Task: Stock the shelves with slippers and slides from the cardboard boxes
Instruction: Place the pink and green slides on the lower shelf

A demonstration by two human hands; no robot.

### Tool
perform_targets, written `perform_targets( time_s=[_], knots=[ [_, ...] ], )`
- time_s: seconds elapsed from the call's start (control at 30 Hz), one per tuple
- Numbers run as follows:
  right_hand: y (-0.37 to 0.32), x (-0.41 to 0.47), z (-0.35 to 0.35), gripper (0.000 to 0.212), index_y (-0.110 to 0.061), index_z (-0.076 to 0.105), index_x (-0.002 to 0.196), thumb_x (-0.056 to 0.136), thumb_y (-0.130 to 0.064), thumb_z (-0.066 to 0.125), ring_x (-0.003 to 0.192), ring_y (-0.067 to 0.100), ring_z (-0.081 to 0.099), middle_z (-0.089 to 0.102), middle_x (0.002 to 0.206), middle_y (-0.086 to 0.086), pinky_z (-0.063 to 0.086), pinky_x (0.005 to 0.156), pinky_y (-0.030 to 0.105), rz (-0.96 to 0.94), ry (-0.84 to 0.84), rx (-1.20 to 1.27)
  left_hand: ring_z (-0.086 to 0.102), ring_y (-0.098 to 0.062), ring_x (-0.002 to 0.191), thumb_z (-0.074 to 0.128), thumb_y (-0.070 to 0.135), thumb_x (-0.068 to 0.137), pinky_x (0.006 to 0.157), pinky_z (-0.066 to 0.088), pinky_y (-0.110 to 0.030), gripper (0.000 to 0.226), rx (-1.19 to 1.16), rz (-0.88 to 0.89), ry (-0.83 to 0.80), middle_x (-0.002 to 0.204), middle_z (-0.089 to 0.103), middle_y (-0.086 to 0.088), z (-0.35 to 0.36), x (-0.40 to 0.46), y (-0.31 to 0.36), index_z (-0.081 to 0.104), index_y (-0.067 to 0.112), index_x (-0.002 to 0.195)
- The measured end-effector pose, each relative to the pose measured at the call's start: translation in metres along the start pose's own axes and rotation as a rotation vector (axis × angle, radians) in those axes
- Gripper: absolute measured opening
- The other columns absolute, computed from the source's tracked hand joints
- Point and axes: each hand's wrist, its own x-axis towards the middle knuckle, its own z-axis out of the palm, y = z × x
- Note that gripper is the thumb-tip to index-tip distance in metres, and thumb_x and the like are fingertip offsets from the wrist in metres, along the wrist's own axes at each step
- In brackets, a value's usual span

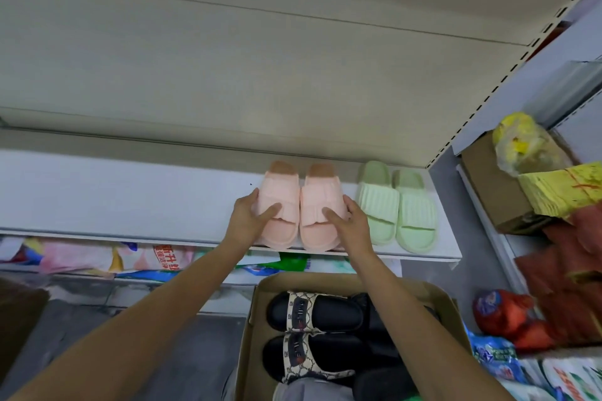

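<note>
A pair of pink slides [301, 208] stands side by side on the white shelf [114, 195], toes toward the back. My left hand [250, 216] grips the left slide from its outer side, thumb across the strap. My right hand [347, 220] grips the right slide the same way. A pair of pale green slides [395, 208] sits on the shelf just right of them. Below, an open cardboard box [257, 312] holds black slides with patterned straps [314, 334].
Packaged goods fill the lower shelf [97, 259] under the white one. At right, a side rack carries a brown box [488, 185], yellow bags [521, 140], red packs [560, 257] and blue bags [495, 358]. The shelf's left part is bare.
</note>
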Motion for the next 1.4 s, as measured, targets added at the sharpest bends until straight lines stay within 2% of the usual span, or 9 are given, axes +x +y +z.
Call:
perform_targets(
  time_s=[0.1, 0.17, 0.3, 0.37, 0.47, 0.57, 0.87, 1.1, 1.4],
  knots=[
    [0.009, 0.018, 0.009, 0.058, -0.017, 0.066, 0.107, 0.067, -0.058, 0.074, 0.098, 0.024, 0.064, 0.064, 0.114, 0.011, 0.053, 0.087, 0.038, -0.039, 0.008, -0.177, 0.062, -0.035, 0.097, 0.068, 0.059, 0.08, 0.079, 0.051, -0.04, 0.052, 0.257, 0.048, 0.066, 0.103, 0.064, -0.013, 0.001, 0.015, -0.012, 0.058, 0.01, 0.096],
    [0.005, 0.021, 0.011, 0.031, -0.019, 0.055, 0.081, 0.078, -0.041, 0.077, 0.079, 0.02, 0.056, 0.06, 0.095, 0.009, 0.044, 0.072, 0.028, -0.089, 0.024, -0.252, 0.06, -0.039, 0.096, 0.071, 0.048, 0.086, 0.079, 0.048, -0.043, 0.045, 0.315, 0.088, 0.107, 0.105, 0.063, -0.019, 0.002, 0.017, -0.01, 0.056, 0.006, 0.092],
    [-0.007, 0.015, 0.01, 0.02, -0.008, 0.057, 0.086, 0.089, -0.021, 0.072, 0.065, 0.01, 0.05, 0.057, 0.076, 0.0, 0.037, 0.062, 0.024, -0.1, 0.023, -0.283, 0.058, -0.036, 0.11, 0.072, 0.035, 0.09, 0.089, 0.046, -0.04, 0.051, 0.275, 0.103, 0.074, 0.12, 0.061, -0.021, 0.0, 0.014, 0.005, 0.06, -0.005, 0.118],
    [-0.009, 0.013, 0.007, 0.024, -0.002, 0.064, 0.101, 0.09, -0.022, 0.07, 0.081, 0.019, 0.061, 0.065, 0.089, 0.005, 0.045, 0.071, 0.029, -0.105, 0.016, -0.3, 0.058, -0.033, 0.115, 0.072, 0.036, 0.09, 0.095, 0.047, -0.04, 0.058, 0.256, 0.094, 0.058, 0.131, 0.059, -0.017, -0.003, 0.013, 0.006, 0.056, 0.0, 0.132],
    [-0.01, 0.002, 0.001, 0.053, -0.005, 0.052, 0.139, 0.093, -0.024, 0.069, 0.127, 0.024, 0.053, 0.058, 0.137, 0.008, 0.043, 0.107, 0.038, -0.089, 0.012, -0.266, 0.057, -0.026, 0.121, 0.071, 0.032, 0.091, 0.1, 0.044, -0.032, 0.051, 0.187, 0.182, 0.113, 0.137, 0.058, -0.008, -0.008, 0.002, 0.004, 0.058, 0.012, 0.136],
    [-0.009, -0.018, -0.01, 0.046, -0.012, 0.054, 0.137, 0.094, -0.021, 0.067, 0.127, 0.018, 0.053, 0.058, 0.137, 0.002, 0.042, 0.11, 0.033, -0.178, 0.043, -0.196, 0.058, -0.014, 0.115, 0.069, 0.02, 0.093, 0.093, 0.042, -0.016, 0.032, 0.152, 0.389, 0.14, 0.129, 0.062, 0.002, -0.01, -0.019, 0.006, 0.066, 0.019, 0.125],
    [0.055, -0.119, -0.089, 0.022, -0.011, 0.066, 0.117, 0.095, -0.009, 0.063, 0.092, -0.003, 0.063, 0.07, 0.105, -0.003, 0.046, 0.084, 0.008, -0.205, 0.201, -0.101, 0.062, -0.004, 0.1, 0.065, 0.027, 0.096, 0.092, 0.051, -0.027, 0.021, 0.285, 0.621, -0.331, 0.111, 0.066, 0.017, 0.05, -0.091, -0.013, 0.068, 0.03, 0.117],
    [0.187, -0.219, -0.149, 0.021, -0.018, 0.066, 0.107, 0.092, -0.003, 0.065, 0.088, -0.004, 0.065, 0.071, 0.102, 0.001, 0.052, 0.088, 0.032, 0.149, 0.449, -0.058, 0.062, -0.013, 0.105, 0.067, 0.021, 0.095, 0.095, 0.052, -0.032, 0.032, 0.343, 0.349, -0.758, 0.123, 0.065, 0.005, 0.152, -0.138, -0.062, 0.062, 0.025, 0.127],
    [0.31, -0.33, -0.168, 0.059, -0.003, 0.051, 0.139, 0.086, -0.017, 0.071, 0.126, 0.035, 0.053, 0.056, 0.136, 0.019, 0.043, 0.107, 0.048, 0.594, 0.645, -0.083, 0.056, -0.027, 0.124, 0.071, 0.015, 0.091, 0.107, 0.045, -0.038, 0.057, 0.473, 0.143, -0.969, 0.14, 0.054, -0.01, 0.255, -0.173, -0.11, 0.05, 0.013, 0.144]
  ],
)
